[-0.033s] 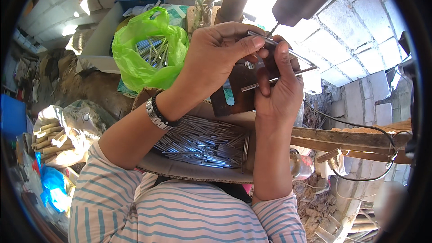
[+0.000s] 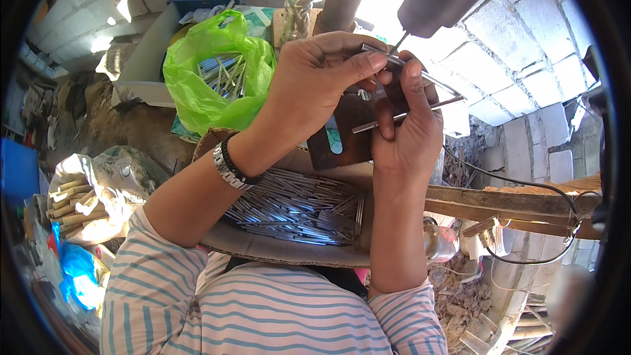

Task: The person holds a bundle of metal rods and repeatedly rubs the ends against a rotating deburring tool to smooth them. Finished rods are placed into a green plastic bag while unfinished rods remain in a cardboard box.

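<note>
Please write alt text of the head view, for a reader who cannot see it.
A left hand and right hand hold a metal rod close to a drill bit; the right hand also holds a second rod. Below, a cardboard box contains many loose rods; a green bag at upper left holds more.

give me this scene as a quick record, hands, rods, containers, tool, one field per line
left hand: pinches a rod
right hand: holds a second rod across its fingers
tool: dark drill, its thin bit close to the first rod; contact unclear
box: cardboard, below the hands, many loose rods inside
green bag: open, left of the hands, more rods inside
bottle: clear, red-capped, right of the green bag
</note>
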A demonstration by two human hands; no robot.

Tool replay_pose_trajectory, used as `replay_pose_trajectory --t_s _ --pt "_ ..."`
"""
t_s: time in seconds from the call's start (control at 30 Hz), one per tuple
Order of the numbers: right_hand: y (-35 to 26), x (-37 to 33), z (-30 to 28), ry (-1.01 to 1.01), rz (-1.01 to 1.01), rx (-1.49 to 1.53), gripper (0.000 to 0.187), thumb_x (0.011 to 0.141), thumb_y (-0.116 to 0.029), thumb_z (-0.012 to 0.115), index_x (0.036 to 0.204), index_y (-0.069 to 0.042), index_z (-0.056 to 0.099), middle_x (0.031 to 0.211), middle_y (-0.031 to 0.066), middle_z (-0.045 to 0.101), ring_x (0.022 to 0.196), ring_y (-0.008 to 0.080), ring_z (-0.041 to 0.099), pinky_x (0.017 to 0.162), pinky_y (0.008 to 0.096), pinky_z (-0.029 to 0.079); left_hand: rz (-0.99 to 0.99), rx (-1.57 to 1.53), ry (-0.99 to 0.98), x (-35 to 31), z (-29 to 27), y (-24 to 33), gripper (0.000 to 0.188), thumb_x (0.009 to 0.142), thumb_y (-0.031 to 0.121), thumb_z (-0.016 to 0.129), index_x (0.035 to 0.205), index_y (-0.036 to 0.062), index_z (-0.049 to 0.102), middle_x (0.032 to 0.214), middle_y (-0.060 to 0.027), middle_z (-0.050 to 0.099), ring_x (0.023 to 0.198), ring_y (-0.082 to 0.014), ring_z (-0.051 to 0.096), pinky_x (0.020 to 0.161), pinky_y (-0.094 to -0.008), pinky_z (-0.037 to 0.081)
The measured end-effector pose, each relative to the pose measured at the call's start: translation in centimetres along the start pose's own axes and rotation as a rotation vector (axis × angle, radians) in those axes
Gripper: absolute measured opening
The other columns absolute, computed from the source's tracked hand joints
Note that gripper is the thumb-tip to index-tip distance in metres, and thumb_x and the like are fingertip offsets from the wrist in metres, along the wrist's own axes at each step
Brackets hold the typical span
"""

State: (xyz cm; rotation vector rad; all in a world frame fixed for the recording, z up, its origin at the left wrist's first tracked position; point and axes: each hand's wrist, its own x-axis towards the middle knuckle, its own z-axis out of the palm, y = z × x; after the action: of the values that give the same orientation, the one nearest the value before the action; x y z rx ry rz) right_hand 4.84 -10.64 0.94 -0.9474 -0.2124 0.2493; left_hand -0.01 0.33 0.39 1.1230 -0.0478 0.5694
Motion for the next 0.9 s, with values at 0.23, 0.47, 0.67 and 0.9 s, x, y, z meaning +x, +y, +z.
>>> replay_pose_trajectory --t_s 0.23,0.47,0.67,0.9 --pt "-0.09 0.11 -0.29 -0.072 0.019 0.05 0.021 0.083 -0.019 0.07 0.094 -0.002 0.063 0.079 0.0068 0.066 0.063 0.0078 0.058 0.036 0.0162 0.031 0.005 0.046 0.004 0.05 -0.05 -0.03 0.021 0.086 0.01 0.065 0.101 -0.0054 0.065 0.086 -0.0083 0.068 0.076 -0.0105 0.063 0.068 -0.0215 0.052" --pt "0.03 0.22 -0.23 -0.035 -0.001 -0.006 0.03 0.087 -0.025 0.065 0.102 0.001 0.059 0.075 0.008 0.061 0.047 0.0056 0.045 0.035 0.0155 0.022 0.028 0.055 0.021 0.1 0.03 -0.2 0.021 0.086 0.01 0.066 0.1 -0.0042 0.066 0.085 -0.0076 0.068 0.076 -0.0106 0.064 0.067 -0.0211 0.052" --pt "0.01 0.27 -0.3 -0.039 0.001 -0.002 0.03 0.086 -0.025 0.066 0.101 0.001 0.059 0.075 0.0075 0.062 0.046 0.0062 0.044 0.035 0.0157 0.022 0.035 0.059 0.027 0.06 0.08 -0.29 0.022 0.085 0.012 0.067 0.101 -0.0032 0.066 0.085 -0.0072 0.068 0.076 -0.011 0.065 0.068 -0.0217 0.052" --pt "0.02 0.25 -0.32 -0.029 0.002 -0.011 0.03 0.086 -0.025 0.067 0.1 0.0 0.059 0.074 0.0074 0.062 0.045 0.0065 0.044 0.035 0.0155 0.022 0.026 0.041 0.009 -0.06 -0.01 -0.24 0.025 0.084 0.016 0.069 0.102 -0.0009 0.066 0.085 -0.0052 0.067 0.075 -0.0102 0.063 0.071 -0.0223 0.051"
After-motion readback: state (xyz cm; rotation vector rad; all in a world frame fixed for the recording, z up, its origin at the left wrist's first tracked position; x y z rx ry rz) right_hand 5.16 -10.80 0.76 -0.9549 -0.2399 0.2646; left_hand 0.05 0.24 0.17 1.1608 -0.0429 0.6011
